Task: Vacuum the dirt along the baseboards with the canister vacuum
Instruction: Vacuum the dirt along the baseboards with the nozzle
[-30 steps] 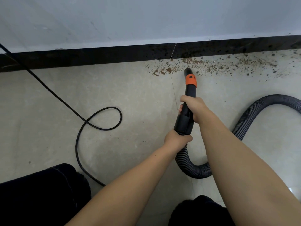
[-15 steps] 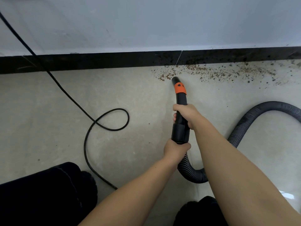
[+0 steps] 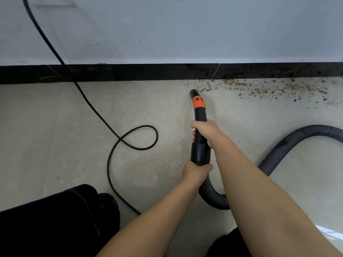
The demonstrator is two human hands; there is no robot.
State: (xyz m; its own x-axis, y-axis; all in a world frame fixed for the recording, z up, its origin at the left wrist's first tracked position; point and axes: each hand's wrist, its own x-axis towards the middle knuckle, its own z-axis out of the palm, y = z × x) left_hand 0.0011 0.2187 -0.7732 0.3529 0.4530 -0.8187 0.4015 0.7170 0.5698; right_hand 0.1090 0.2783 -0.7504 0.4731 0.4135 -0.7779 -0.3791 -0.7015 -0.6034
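The vacuum nozzle [image 3: 199, 127] is a black tube with an orange band near its tip, and both hands hold it. The right hand [image 3: 207, 131] wraps its fingers around the middle of the tube. The left hand [image 3: 194, 171] grips the spot where the tube joins the ribbed hose [image 3: 278, 154], at 6 o'clock from the right hand and very near it. The tube points away from the hands toward 12 o'clock, and its open tip sits on the floor [image 3: 65, 136] at the left end of the dirt [image 3: 259, 89].

The dirt is a strip of brown and black crumbs. It starts at the tip and runs toward 3 o'clock along the bottom of the black baseboard [image 3: 130, 73]. Some specks stick to the baseboard too. Above it is the pale wall [image 3: 185, 28].

The hose bends under the right arm and curves off to 3 o'clock. A thin black cord [image 3: 130, 143] comes down the wall at 10 o'clock and makes a loop on the floor at 9 o'clock from the hands. Something dark and rounded [image 3: 52, 219] lies at 7 o'clock.
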